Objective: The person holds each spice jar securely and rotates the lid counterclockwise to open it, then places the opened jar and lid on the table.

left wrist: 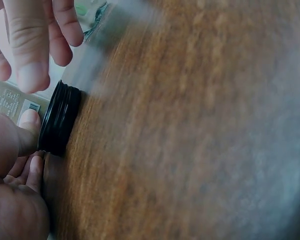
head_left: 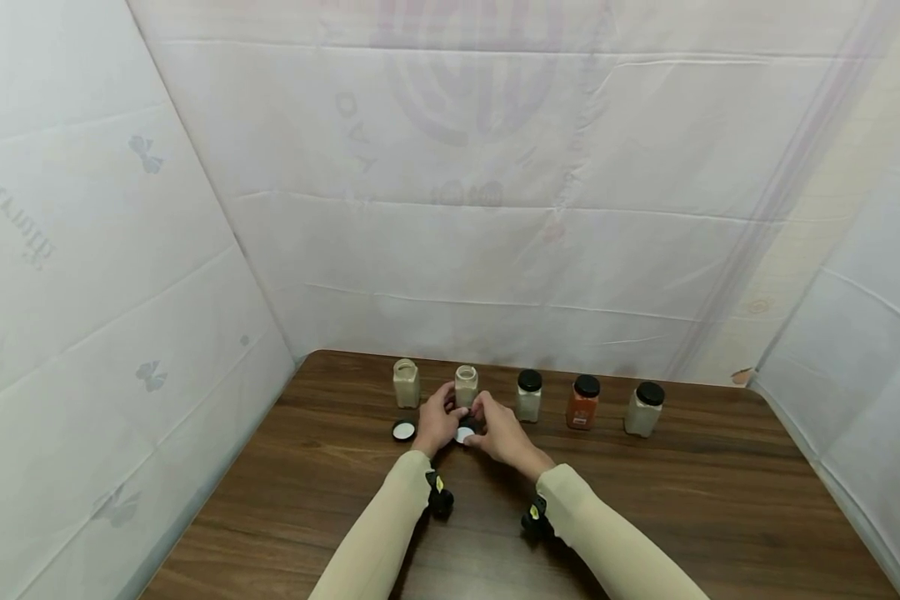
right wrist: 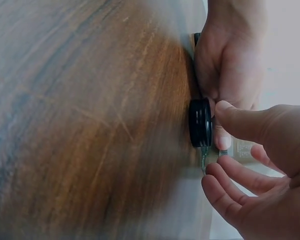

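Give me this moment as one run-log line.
Left hand: grips uncapped jar | Right hand: beside upturned lid, contact unclear | Second uncapped jar: upright | Orange jar: lidded, upright

Upright open jar (head_left: pixel 466 387), black lid (left wrist: pixel 61 119) nearby (white underside up)

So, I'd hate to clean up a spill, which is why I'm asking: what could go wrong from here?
The open jar at the left grip might spill its pale contents if bumped, since its mouth is uncovered. The other open jar, farther left, carries the same risk. The near black lid, lying liner-up beside the right grip, could be nudged away, or perhaps confused with the similar left black lid.
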Demonstrator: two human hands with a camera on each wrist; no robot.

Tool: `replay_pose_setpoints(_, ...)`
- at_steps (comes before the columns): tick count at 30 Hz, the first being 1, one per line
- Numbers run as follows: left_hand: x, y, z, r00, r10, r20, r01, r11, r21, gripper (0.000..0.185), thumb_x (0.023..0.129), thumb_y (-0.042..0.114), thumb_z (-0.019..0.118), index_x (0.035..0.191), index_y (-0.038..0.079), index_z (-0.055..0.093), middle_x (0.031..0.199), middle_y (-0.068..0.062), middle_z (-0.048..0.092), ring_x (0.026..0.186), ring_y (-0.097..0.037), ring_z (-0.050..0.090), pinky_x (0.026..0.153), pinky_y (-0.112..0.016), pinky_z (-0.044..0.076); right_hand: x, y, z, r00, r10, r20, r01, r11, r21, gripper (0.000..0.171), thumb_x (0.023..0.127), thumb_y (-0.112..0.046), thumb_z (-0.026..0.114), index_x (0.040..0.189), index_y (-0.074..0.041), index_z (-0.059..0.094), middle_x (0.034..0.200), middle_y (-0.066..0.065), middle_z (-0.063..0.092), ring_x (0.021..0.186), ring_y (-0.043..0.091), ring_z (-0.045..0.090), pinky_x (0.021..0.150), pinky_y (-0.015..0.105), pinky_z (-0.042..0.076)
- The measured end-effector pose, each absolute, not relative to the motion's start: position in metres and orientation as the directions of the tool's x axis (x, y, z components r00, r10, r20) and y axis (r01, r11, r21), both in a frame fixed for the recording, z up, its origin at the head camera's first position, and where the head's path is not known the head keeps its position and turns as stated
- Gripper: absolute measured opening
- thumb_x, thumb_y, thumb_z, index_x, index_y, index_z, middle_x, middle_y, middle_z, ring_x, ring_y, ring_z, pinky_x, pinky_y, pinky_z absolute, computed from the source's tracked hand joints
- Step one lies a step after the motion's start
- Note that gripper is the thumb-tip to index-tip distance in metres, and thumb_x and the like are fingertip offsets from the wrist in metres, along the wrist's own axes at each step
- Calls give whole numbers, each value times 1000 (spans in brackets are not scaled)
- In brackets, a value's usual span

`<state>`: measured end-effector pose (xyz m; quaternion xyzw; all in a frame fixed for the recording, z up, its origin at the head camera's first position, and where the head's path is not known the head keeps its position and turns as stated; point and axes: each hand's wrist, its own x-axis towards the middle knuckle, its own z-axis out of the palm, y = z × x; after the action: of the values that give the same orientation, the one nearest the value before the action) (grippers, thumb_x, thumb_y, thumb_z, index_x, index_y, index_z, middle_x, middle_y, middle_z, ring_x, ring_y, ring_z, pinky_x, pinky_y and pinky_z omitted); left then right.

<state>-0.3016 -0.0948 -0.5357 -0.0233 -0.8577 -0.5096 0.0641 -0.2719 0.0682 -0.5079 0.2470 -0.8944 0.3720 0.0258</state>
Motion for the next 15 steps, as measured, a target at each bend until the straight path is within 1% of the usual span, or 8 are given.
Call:
replay_pose_setpoints(6,-301,-94,-537,-992,-12,125,104,479,871,53,95,0,71,145,8,55,142,-17,61,131,-34,58,107,-46,50,-270,70,-504,-876,-421,234,-461,593,-661,42,88,-9,83,119,-3,55,111,18,65,102,34,66,80,47,57)
replay_pose_setpoints(15,-301,-97,-538,-991,-1,135,119,474,872,53,95,0,71,145,8,55,141,-18,61,132,-35,57,108,-47,50,-267,75,-496,-875,-403,269,-471,581,-663,39,91,-6,78,123,-4,56,119,21,65,111,40,65,88,54,56)
